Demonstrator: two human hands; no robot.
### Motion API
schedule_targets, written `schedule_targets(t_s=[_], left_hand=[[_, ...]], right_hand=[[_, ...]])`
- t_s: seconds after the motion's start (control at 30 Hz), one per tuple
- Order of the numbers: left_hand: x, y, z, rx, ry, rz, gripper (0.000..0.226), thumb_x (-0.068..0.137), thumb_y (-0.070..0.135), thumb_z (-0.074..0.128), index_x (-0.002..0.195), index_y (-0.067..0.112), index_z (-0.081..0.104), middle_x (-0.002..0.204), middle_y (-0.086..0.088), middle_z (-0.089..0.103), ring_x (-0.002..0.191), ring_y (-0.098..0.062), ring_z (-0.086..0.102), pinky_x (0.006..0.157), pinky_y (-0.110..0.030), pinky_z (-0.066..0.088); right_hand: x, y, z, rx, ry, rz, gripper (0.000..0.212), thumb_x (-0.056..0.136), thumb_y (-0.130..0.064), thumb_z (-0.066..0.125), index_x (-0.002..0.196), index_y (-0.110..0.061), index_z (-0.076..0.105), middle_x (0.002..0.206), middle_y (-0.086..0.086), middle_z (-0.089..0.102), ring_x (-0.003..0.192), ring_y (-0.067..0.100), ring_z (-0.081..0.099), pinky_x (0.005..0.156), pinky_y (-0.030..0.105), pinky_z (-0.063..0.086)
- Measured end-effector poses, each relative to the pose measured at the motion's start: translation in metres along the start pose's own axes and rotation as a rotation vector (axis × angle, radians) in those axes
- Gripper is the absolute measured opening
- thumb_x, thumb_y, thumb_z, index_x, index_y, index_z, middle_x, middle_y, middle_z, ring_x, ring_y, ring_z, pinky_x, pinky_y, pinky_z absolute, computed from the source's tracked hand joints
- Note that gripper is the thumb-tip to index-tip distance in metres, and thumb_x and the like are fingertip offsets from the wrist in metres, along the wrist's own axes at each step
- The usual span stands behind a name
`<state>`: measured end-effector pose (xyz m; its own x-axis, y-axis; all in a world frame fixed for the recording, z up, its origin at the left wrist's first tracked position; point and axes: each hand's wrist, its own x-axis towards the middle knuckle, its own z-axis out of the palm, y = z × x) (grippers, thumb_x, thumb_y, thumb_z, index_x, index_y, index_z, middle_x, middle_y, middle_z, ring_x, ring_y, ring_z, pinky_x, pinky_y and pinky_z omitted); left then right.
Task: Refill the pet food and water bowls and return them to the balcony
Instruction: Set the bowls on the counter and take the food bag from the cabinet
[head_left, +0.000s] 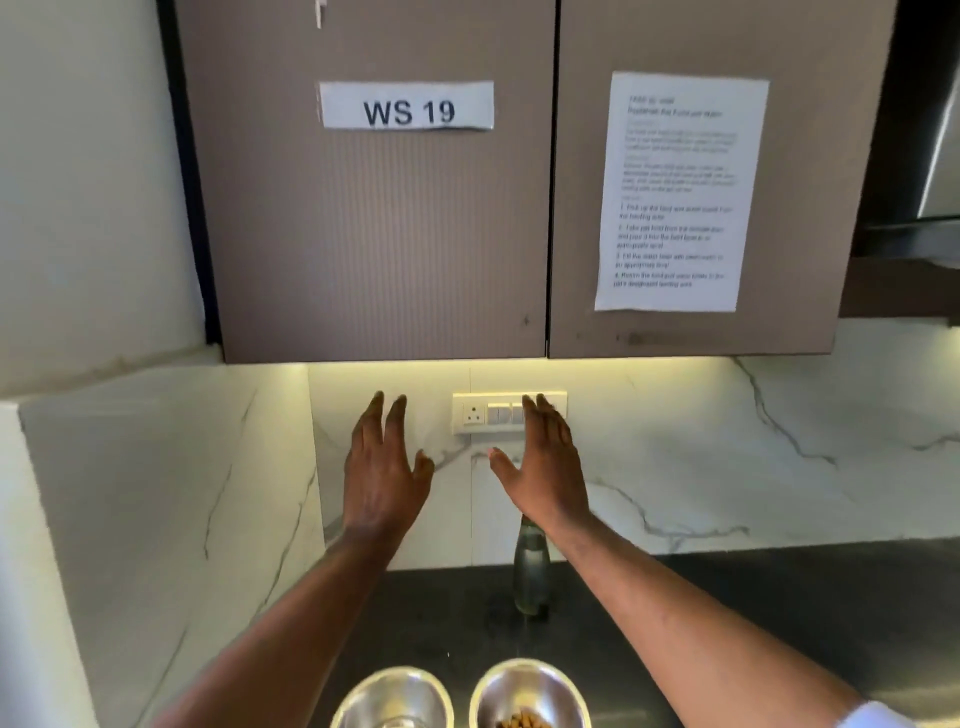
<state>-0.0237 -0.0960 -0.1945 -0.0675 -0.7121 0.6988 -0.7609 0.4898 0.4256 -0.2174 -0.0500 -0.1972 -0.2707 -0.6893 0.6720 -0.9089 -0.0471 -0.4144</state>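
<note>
Two steel bowls stand side by side on the dark counter at the bottom edge. The left bowl (392, 699) shows a shiny inside; whether it holds water I cannot tell. The right bowl (530, 693) has brown pet food at its bottom. Behind them a clear bottle (531, 569) stands upright, its top hidden by my right wrist. My left hand (384, 473) and my right hand (545, 467) are raised side by side above the counter, fingers straight, holding nothing, in front of the marble backsplash.
A wall cabinet (374, 234) with two shut doors hangs overhead, labelled "WS 19", with a printed task sheet (675, 192) on the right door. A switch and socket panel (485, 413) sits on the backsplash behind my right fingers. A white wall closes off the left side.
</note>
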Motion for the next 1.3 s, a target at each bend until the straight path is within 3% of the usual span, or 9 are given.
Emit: schedule_targets(t_s=[0.2, 0.3, 0.43, 0.6, 0.7, 0.8, 1.03, 1.17, 1.3], left_hand=[[0.052, 0.031, -0.024, -0.118, 0.149, -0.02, 0.075, 0.088, 0.026, 0.075, 0.151, 0.021, 0.035, 0.165, -0.011, 0.026, 0.148, -0.036, 0.031, 0.109, -0.053, 0.045], [0.068, 0.036, -0.026, -0.083, 0.161, 0.005, 0.077, 0.089, 0.023, 0.073, 0.154, 0.018, 0.034, 0.166, -0.012, 0.026, 0.15, -0.035, 0.028, 0.114, -0.05, 0.04], [0.081, 0.042, -0.026, -0.004, 0.159, 0.054, 0.079, 0.091, 0.027, 0.072, 0.157, 0.018, 0.031, 0.167, -0.011, 0.024, 0.153, -0.034, 0.023, 0.12, -0.048, 0.032], [0.09, 0.045, -0.026, 0.027, 0.159, 0.075, 0.082, 0.091, 0.03, 0.072, 0.159, 0.021, 0.027, 0.169, -0.008, 0.023, 0.155, -0.032, 0.02, 0.122, -0.048, 0.027], [0.096, 0.044, -0.027, 0.039, 0.148, 0.086, 0.083, 0.09, 0.029, 0.073, 0.159, 0.022, 0.028, 0.169, -0.008, 0.023, 0.155, -0.032, 0.018, 0.122, -0.048, 0.026], [0.098, 0.044, -0.027, 0.049, 0.122, 0.115, 0.081, 0.091, 0.027, 0.072, 0.159, 0.027, 0.028, 0.17, -0.006, 0.018, 0.157, -0.033, 0.012, 0.122, -0.049, 0.023], [0.095, 0.042, -0.025, 0.054, 0.087, 0.11, 0.082, 0.09, 0.025, 0.074, 0.158, 0.034, 0.029, 0.172, -0.005, 0.008, 0.158, -0.033, 0.002, 0.122, -0.05, 0.02], [0.083, 0.052, -0.033, 0.03, 0.068, 0.086, 0.084, 0.091, 0.023, 0.073, 0.158, 0.037, 0.024, 0.172, -0.005, 0.001, 0.158, -0.035, -0.003, 0.121, -0.052, 0.024], [0.069, 0.066, -0.053, -0.014, 0.077, 0.085, 0.088, 0.09, 0.014, 0.073, 0.158, 0.039, 0.023, 0.171, -0.007, 0.001, 0.157, -0.037, 0.0, 0.118, -0.055, 0.033]], right_hand=[[0.055, -0.042, -0.026, 0.183, 0.134, 0.051, 0.086, 0.095, -0.043, 0.068, 0.16, -0.01, 0.024, 0.167, 0.012, 0.029, 0.153, 0.03, 0.028, 0.12, 0.039, 0.032], [0.073, -0.055, -0.026, 0.438, 0.149, 0.256, 0.087, 0.093, -0.036, 0.072, 0.159, -0.007, 0.024, 0.164, 0.013, 0.03, 0.146, 0.032, 0.039, 0.114, 0.038, 0.038], [0.094, -0.071, -0.023, 0.801, 0.323, 0.538, 0.072, 0.089, -0.02, 0.077, 0.147, -0.001, 0.039, 0.148, 0.018, 0.042, 0.117, 0.031, 0.059, 0.089, 0.03, 0.045], [0.12, -0.077, -0.023, 1.302, 0.303, 0.951, 0.052, 0.086, -0.025, 0.077, 0.123, -0.004, 0.047, 0.118, 0.018, 0.062, 0.107, 0.039, 0.064, 0.089, 0.045, 0.053], [0.129, -0.073, -0.021, 1.521, 0.295, 0.935, 0.036, 0.088, -0.023, 0.078, 0.112, -0.007, 0.057, 0.094, 0.006, 0.062, 0.098, 0.032, 0.064, 0.092, 0.044, 0.055], [0.127, -0.072, -0.022, 1.581, 0.283, 0.946, 0.027, 0.089, -0.022, 0.079, 0.092, -0.015, 0.053, 0.091, 0.006, 0.06, 0.095, 0.03, 0.064, 0.087, 0.041, 0.057], [0.112, -0.064, -0.019, 1.624, 0.332, 0.828, 0.028, 0.09, -0.013, 0.078, 0.111, -0.005, 0.062, 0.111, 0.013, 0.069, 0.098, 0.028, 0.068, 0.093, 0.039, 0.059], [0.092, -0.061, -0.029, 1.599, 0.347, 0.741, 0.039, 0.086, -0.013, 0.082, 0.117, -0.014, 0.058, 0.108, 0.008, 0.066, 0.096, 0.025, 0.065, 0.079, 0.032, 0.059], [0.063, -0.06, -0.047, 1.463, 0.323, 0.557, 0.022, 0.083, -0.017, 0.085, 0.092, -0.013, 0.066, 0.09, 0.007, 0.07, 0.075, 0.019, 0.062, 0.067, 0.03, 0.056]])
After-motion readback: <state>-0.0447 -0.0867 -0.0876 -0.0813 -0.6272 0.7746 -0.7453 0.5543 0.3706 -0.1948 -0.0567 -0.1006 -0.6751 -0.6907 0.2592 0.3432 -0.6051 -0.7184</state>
